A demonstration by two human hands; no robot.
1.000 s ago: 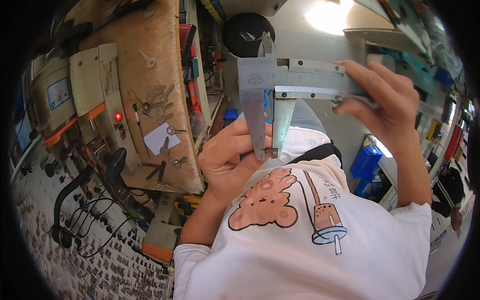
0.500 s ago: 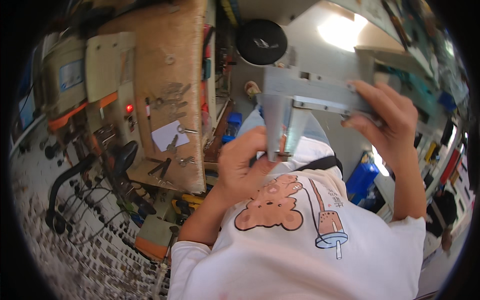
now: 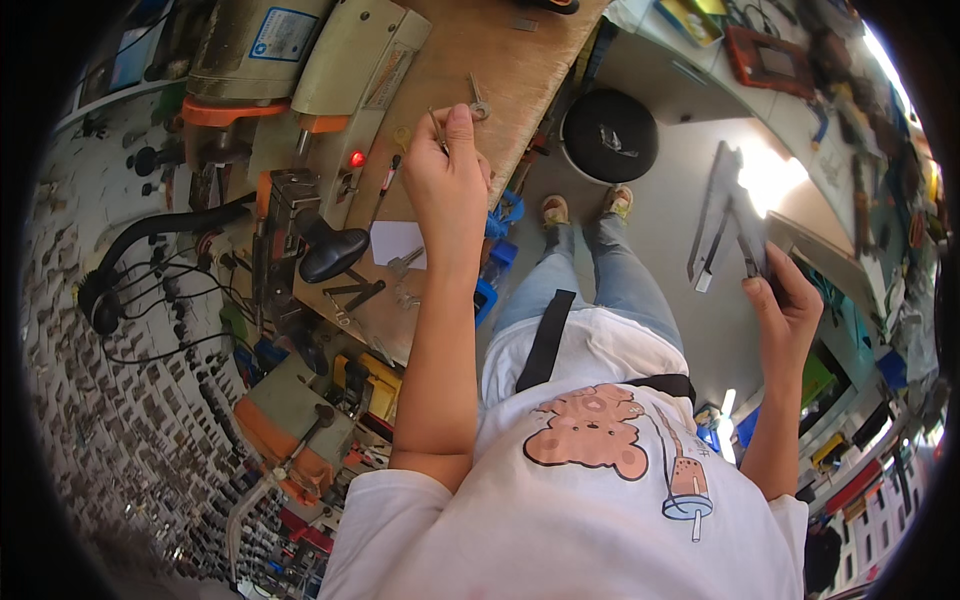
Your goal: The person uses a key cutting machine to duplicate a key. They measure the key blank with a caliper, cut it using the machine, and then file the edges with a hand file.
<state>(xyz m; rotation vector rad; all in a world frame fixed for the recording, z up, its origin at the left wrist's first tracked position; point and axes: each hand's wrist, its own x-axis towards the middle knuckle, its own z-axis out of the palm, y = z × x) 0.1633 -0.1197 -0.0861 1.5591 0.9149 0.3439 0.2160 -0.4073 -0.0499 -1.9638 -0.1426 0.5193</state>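
At far left, a pale wall point(image 3: 130, 430) carries row on row of small dark pieces. Beside it stands a beige machine point(image 3: 350, 60) with orange trim and a lit red lamp point(image 3: 357, 158). A white card point(image 3: 390, 240) lies near the machine on the wooden bench point(image 3: 510, 65), some keys point(image 3: 405, 262) at its edge.

Your left hand point(image 3: 447, 165) is over the bench, thumb and forefinger pinched on a thin metal piece point(image 3: 437, 130), perhaps to steady something so narrow. A loose key point(image 3: 479, 108) lies just beyond your thumb. Past the bench, a round black stool point(image 3: 610, 135) stands on the floor.

At right, clear of the bench, your right hand point(image 3: 788, 305) grips one end of a steel caliper point(image 3: 728, 215) by its beam; its measuring legs stand apart, with no piece visible between them. Holding it out there seems to leave your left hand room.

Your fingers cover much of the thin piece, so its full shape is hidden — and whether that hand touches the wood, you cannot tell. Your left forearm hides part of the card. The caliper is blurred, its scale unreadable.
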